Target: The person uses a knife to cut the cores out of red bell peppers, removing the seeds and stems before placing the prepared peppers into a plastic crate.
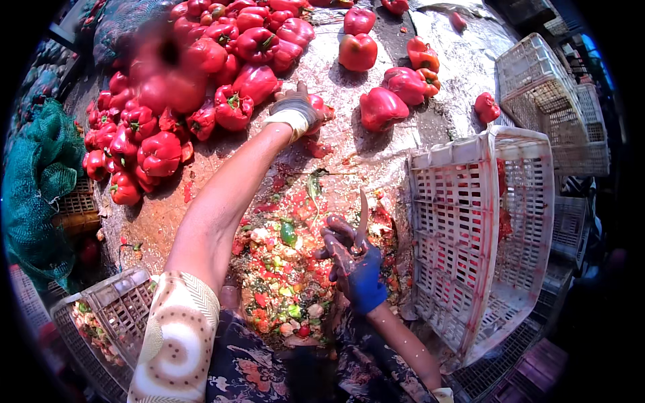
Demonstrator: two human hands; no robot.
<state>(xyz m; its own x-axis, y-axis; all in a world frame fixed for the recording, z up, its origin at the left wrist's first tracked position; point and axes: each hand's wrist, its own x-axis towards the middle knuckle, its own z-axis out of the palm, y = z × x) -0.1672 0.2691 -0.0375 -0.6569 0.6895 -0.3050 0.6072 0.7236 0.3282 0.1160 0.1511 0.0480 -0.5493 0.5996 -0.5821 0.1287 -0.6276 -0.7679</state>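
Observation:
My left hand (296,112), in a grey work glove with a pale cuff, is stretched forward to the edge of a heap of red bell peppers (257,45). Partly behind it lies a red bell pepper (320,112); whether the fingers grip it is hidden. My right hand (352,267), in a stained glove with a blue cuff, holds a small knife (363,214), its narrow blade pointing up and away from me. Below and between my arms spreads a layer of pepper seeds and trimmings (282,272), with red, green and pale scraps.
On my right a white plastic crate (453,242) lies tipped on its side with red pieces inside. More crates (544,95) stand behind it. Loose red peppers (383,108) dot the sheet ahead. Green netting (40,186) and a crate of scraps (121,307) are at left.

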